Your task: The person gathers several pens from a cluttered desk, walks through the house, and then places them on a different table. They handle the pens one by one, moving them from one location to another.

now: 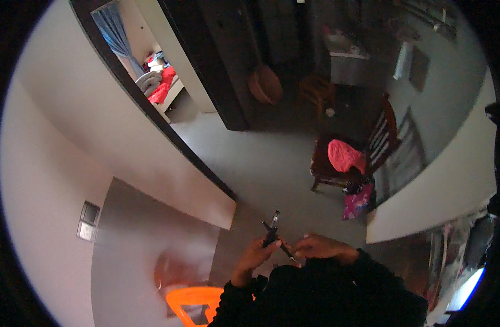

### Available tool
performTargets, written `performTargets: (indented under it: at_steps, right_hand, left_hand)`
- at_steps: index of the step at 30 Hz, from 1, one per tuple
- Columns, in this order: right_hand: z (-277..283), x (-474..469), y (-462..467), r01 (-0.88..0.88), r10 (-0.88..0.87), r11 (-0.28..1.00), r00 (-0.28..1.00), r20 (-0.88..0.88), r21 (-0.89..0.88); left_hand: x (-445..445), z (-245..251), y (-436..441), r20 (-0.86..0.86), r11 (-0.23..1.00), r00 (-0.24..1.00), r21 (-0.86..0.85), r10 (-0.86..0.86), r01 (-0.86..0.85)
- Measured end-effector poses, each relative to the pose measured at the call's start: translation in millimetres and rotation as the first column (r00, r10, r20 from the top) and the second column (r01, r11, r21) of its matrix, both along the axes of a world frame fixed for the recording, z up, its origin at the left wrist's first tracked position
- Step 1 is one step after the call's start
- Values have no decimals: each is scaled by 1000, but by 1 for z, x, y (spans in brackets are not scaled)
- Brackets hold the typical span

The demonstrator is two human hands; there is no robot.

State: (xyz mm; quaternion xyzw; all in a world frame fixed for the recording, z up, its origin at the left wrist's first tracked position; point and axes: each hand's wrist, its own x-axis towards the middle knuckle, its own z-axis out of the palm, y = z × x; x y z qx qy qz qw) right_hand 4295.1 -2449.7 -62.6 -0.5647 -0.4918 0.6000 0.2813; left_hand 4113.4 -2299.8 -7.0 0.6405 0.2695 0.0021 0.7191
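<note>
Near the bottom centre of the head view, my left hand is closed on dark pens. One has a clear end pointing up and away; another lies crosswise, its metal tip pointing down towards my right hand. My right hand is just to the right of that tip, fingers curled; whether it touches the pen or holds anything is unclear. Dark sleeves cover both arms.
An orange plastic chair stands at lower left. A wooden chair bears a pink cloth or bag, with a patterned bag below. Wall ends flank the passage. A basin and stool are farther off.
</note>
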Motion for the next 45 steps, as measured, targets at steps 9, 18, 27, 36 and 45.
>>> performTargets:
  at_steps: [9,18,27,36,45]
  right_hand:
    - [199,233,152,-163,650,626,649,-396,762]
    - [253,321,352,138,796,411,427,-429,901]
    - [247,384,579,118,742,500,452,-495,858]
    - [210,399,840,221,805,422,355,-476,879]
    - [171,407,1122,-3,932,361,35,-361,932]
  left_hand:
    - [130,-13,196,-103,963,959,70,265,-259]
    - [243,-15,338,-118,844,843,-52,526,-534]
    - [304,-48,549,-104,795,796,-61,596,-604]
    - [332,-80,818,47,821,826,-149,562,-551]
    - [322,-136,1038,130,702,691,-85,711,-707]
